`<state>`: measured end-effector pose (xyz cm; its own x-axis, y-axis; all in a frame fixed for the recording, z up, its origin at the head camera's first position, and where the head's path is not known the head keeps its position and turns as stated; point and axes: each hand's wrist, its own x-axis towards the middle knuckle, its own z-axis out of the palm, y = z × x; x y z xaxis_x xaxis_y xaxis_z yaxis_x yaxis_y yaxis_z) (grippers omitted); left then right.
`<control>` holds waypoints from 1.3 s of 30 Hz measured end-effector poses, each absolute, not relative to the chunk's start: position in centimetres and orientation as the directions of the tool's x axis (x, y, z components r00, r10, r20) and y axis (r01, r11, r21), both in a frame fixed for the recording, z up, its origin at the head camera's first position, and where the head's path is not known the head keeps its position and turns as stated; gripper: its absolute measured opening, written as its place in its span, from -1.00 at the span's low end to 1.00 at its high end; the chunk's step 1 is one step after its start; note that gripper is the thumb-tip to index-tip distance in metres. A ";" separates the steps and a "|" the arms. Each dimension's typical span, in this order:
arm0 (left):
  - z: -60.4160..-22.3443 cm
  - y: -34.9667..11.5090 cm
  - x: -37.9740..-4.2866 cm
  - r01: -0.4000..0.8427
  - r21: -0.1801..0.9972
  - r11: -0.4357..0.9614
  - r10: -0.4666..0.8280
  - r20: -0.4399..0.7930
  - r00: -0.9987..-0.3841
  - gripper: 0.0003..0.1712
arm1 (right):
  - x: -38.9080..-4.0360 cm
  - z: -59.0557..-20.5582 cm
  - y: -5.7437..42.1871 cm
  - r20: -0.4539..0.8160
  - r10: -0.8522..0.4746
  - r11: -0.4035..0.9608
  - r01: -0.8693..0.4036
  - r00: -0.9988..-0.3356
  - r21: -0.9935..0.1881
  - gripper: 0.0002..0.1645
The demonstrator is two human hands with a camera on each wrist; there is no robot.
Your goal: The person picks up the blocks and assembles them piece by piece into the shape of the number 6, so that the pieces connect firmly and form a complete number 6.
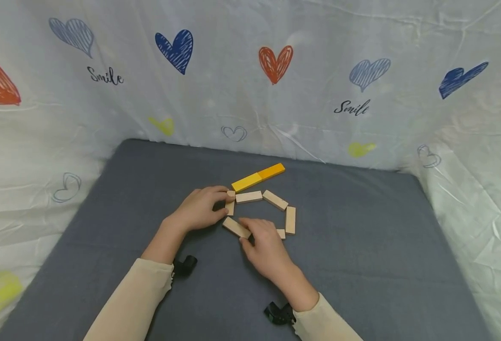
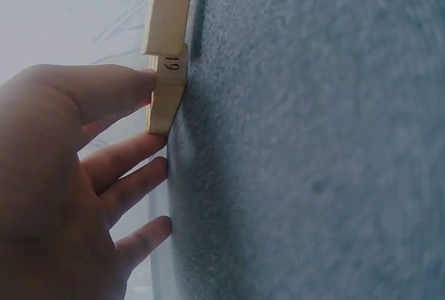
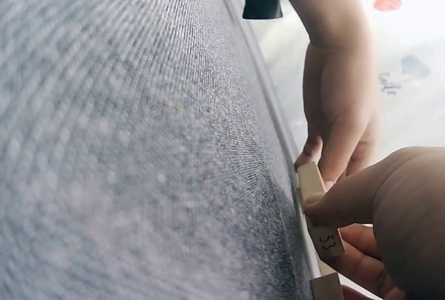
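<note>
My left hand point(image 1: 198, 208) pinches a plain wooden block point(image 1: 231, 209) at the left side of a ring of such blocks, thumb near one end and fingers at the other. A printed number shows on its end in the left wrist view. With thumb and fingers, my right hand point(image 1: 265, 245) holds another wooden block point(image 1: 234, 227), slanted at the ring's lower left; "53" is printed on its end point(image 3: 328, 243). Further wooden blocks form the ring's top point(image 1: 249, 197), upper right point(image 1: 275, 200) and right side point(image 1: 290, 220). A bottom block point(image 1: 281, 233) is partly hidden by my right hand.
Behind the ring, a yellow block point(image 1: 247, 182) and an orange block point(image 1: 272, 170) lie end to end in a slanted line. Grey cloth point(image 1: 361, 246) covers the table. A white curtain point(image 1: 233, 104) with printed hearts hangs around it. Dark devices point(image 1: 186, 265) sit at both wrists.
</note>
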<state>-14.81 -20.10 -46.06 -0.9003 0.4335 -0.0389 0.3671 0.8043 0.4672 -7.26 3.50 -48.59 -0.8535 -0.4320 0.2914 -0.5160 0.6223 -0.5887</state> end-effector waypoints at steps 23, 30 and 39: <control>-47.9 -20.3 -14.0 0.369 0.526 0.766 0.404 0.053 -0.913 -0.44 | -7.8 -49.0 4.0 0.270 -0.418 0.630 -0.491 -0.867 -0.602 -0.43; -48.4 -20.3 -13.7 0.373 0.553 0.745 0.402 0.074 -0.913 -0.45 | -8.0 -49.2 4.2 0.267 -0.424 0.634 -0.494 -0.865 -0.595 -0.43; -49.0 -20.2 -13.5 0.387 0.575 0.721 0.400 0.111 -0.910 -0.47 | -8.0 -49.1 4.4 0.263 -0.451 0.637 -0.514 -0.853 -0.574 -0.41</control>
<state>-13.46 -20.18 -49.00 -0.9097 0.4002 0.1106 0.3871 0.7211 0.5746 -8.04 4.40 -49.12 -0.8531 -0.4510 0.2625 -0.5137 0.6373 -0.5745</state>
